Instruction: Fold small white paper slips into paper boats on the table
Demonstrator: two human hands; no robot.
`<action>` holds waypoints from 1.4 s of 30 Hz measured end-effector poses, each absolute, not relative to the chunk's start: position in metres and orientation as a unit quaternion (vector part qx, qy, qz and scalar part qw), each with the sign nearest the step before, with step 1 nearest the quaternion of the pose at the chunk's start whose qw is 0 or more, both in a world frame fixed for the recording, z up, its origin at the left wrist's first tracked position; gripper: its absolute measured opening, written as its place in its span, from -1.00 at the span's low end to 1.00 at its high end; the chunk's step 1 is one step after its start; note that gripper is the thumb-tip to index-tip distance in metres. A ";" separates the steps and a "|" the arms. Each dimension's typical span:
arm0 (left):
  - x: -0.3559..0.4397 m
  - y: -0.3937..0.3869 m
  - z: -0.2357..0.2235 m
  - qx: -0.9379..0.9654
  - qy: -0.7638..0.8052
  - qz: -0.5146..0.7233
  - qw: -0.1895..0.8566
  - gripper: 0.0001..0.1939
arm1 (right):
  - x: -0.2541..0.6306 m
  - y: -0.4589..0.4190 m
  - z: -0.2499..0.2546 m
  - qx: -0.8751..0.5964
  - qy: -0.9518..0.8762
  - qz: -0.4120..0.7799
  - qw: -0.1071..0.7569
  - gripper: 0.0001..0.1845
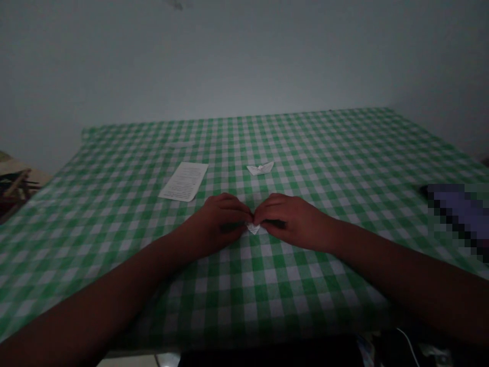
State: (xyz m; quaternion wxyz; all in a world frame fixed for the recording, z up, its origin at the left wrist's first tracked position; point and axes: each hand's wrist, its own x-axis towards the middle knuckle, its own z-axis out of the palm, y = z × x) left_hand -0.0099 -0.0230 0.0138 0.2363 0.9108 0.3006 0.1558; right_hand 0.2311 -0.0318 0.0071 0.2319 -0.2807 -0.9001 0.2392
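- I have a small folded paper point(253, 228) between my fingers, just on the near side of the paper boat, which is my landmark here. Only its lower part shows, a white point aimed toward me with faint printed lines; my fingers hide the rest.
- My left hand point(227, 221) pinches the folded paper from its left, thumb below and fingers curled over above.
- My right hand point(288, 219) pinches it from the other side in much the same way, and the fingertips of both hands come together at the paper, or so close that I see no clear gap.
- The paper boat point(260, 168) sits by itself past my fingertips, white, with two raised pointed ends and a small peak in the middle.
- To the left of the paper boat lies a printed sheet point(184, 182), flat, covered in rows of text too small to read.
- Well to the right of the paper boat, and nearer to me, is a dark-edged device point(458, 209), blurred into blocks.
- Under the paper boat and all of these is my bench, covered by a green-and-white checked cloth point(324, 153).
- Beyond the paper boat, behind the bench, stands a pale wall point(244, 61).
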 end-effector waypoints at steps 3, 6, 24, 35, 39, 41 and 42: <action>-0.009 -0.023 0.014 0.918 0.282 0.158 0.228 -0.82 | 0.232 -0.031 0.006 -0.266 -0.907 0.234 0.227 -0.79; -0.008 -0.023 0.013 0.918 0.278 0.164 0.231 -0.82 | 0.232 -0.029 0.005 -0.250 -0.913 0.230 0.226 -0.79; -0.004 -0.026 0.007 0.903 0.311 0.189 0.227 -0.89 | 0.226 -0.034 0.002 -0.269 -0.898 0.242 0.249 -0.88; -0.002 -0.027 0.005 0.903 0.315 0.200 0.214 -0.92 | 0.222 -0.035 -0.002 -0.293 -0.878 0.254 0.281 -0.94; -0.002 -0.027 0.004 0.906 0.312 0.195 0.208 -0.91 | 0.220 -0.036 -0.001 -0.295 -0.889 0.236 0.258 -0.93; -0.002 -0.027 0.004 0.907 0.315 0.190 0.206 -0.91 | 0.219 -0.036 0.000 -0.302 -0.892 0.229 0.246 -0.94; -0.002 -0.027 0.005 0.907 0.317 0.186 0.206 -0.91 | 0.218 -0.037 0.001 -0.307 -0.892 0.228 0.241 -0.93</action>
